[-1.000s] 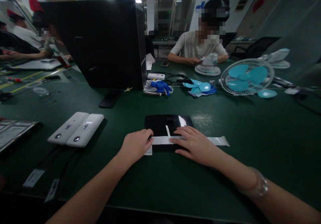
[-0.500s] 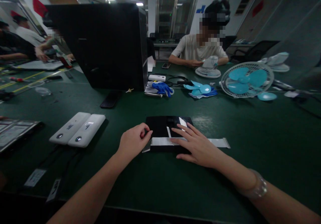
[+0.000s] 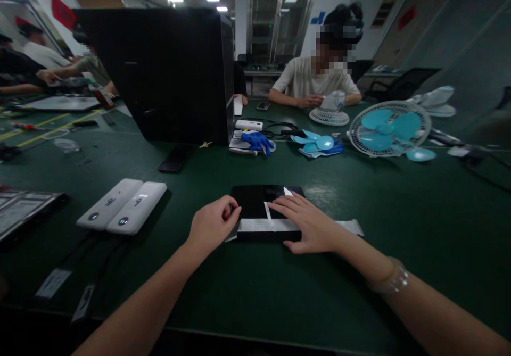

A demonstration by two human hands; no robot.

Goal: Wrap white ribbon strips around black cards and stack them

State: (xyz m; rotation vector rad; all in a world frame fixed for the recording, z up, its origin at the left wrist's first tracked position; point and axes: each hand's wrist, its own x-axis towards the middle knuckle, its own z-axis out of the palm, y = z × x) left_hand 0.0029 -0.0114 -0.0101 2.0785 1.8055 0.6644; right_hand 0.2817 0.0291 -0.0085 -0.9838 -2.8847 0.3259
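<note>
A flat black box-like object (image 3: 248,199) lies on the green table before me. Across its near side runs a long white strip (image 3: 255,225), reaching past the right side of the box. A short narrow white strip (image 3: 268,210) stands at right angles to it. My left hand (image 3: 211,222) is at the box's left end, fingers curled and thumb close to the index finger; whatever they pinch, if anything, is hidden. My right hand (image 3: 309,218) rests palm down over the right part of the box and long strip, fingers stretched out, the fingertips by the short strip.
Two white power-bank-like blocks (image 3: 138,207) with cables lie at left, near a dark phone (image 3: 174,159). A big black panel (image 3: 171,79) stands behind. Fan blades (image 3: 317,141), a fan cage (image 3: 389,128) and blue gloves (image 3: 257,142) lie farther back. A person (image 3: 307,76) sits opposite.
My right hand's fingers have drawn closer together and lie flatter, covering more of the long strip and box. My left hand has stayed nearly in place.
</note>
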